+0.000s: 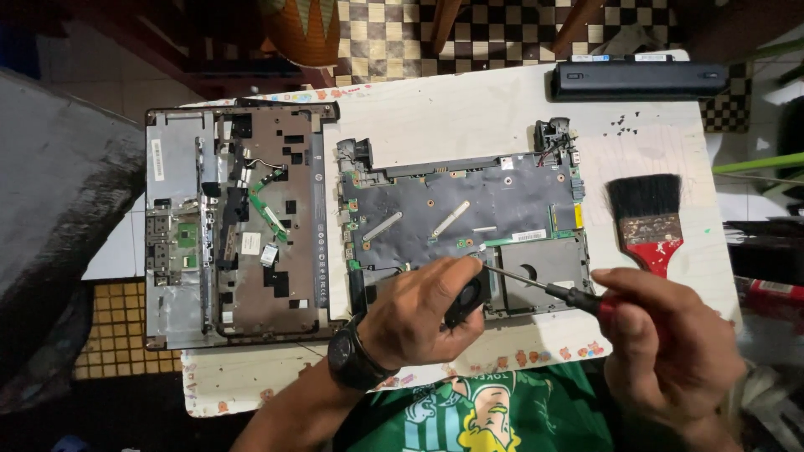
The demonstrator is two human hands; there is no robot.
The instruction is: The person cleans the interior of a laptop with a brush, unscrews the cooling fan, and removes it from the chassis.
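Observation:
An opened laptop base with its dark motherboard (452, 209) lies in the middle of the white table (469, 109). My left hand (427, 314), with a black wristwatch, rests on the board's near edge, its fingers curled over a round black part (466, 301). My right hand (662, 343) grips the red and black handle of a screwdriver (544, 289). The thin shaft points left and its tip touches the board beside my left fingertips.
The laptop's removed top cover (243, 226) lies face down at the left. A paintbrush with a red handle (649, 218) lies at the right. A long black battery (636, 81) sits at the far edge, with several small black screws (624, 125) near it.

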